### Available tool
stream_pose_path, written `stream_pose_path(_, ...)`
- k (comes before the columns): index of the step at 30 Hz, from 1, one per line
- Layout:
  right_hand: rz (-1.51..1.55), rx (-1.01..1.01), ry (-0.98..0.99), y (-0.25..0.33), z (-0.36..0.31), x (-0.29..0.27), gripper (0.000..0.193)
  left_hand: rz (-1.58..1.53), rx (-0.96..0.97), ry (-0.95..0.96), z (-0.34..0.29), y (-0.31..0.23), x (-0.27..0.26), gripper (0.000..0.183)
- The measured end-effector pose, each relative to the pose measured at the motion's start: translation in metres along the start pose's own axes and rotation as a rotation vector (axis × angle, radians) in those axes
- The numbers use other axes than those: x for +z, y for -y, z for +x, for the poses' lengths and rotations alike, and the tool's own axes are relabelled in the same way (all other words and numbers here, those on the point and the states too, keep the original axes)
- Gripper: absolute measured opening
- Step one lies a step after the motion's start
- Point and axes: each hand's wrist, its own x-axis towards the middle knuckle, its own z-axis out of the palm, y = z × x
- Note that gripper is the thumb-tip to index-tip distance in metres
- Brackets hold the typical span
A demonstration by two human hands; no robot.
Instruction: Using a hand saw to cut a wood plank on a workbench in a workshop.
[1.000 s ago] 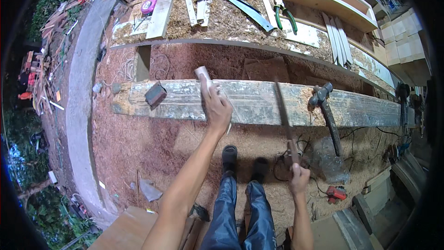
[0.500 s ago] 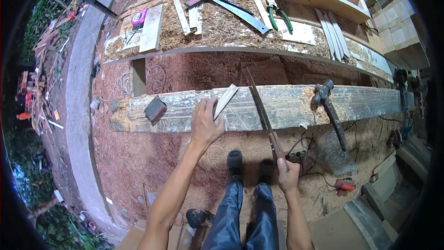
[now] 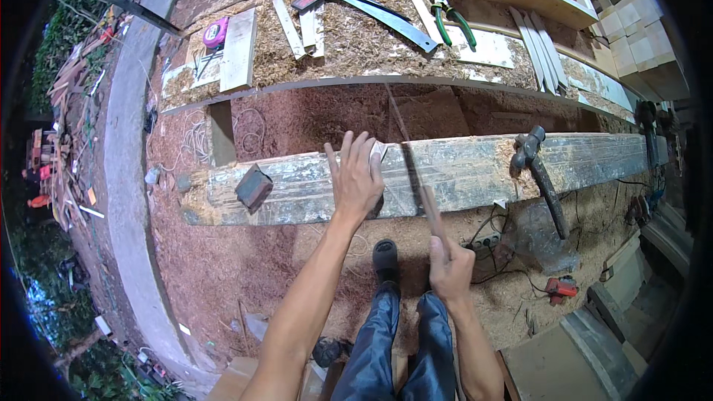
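Wood piece (image 3: 379,150) on the plank (image 3: 460,167), saw-like tool (image 3: 413,167) alongside: the step in hand is judged to be cutting or trimming.
The next move calls for a firm left hold, with fingertips clear of the blade. Left hand (image 3: 357,180) lies over the plank, fingers slightly spread; the piece shows just right of them, partly hidden, and any thumb pinch cannot be told. Right hand (image 3: 451,271) has its fingers wrapped around the tool's handle (image 3: 431,212).
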Motion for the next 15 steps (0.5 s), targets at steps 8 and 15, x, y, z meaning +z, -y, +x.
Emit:
stream_pose_path(8,-0.033,-0.107,0.034,0.001,0.024,0.024,0.035,0.026,-0.123,-0.006,0.008,-0.010,-0.002,0.032)
stream_pose_path(15,-0.017,-0.097,0.077,0.000,0.016,0.019,0.041,0.119,-0.125,0.046,0.008,-0.010,-0.012,0.023)
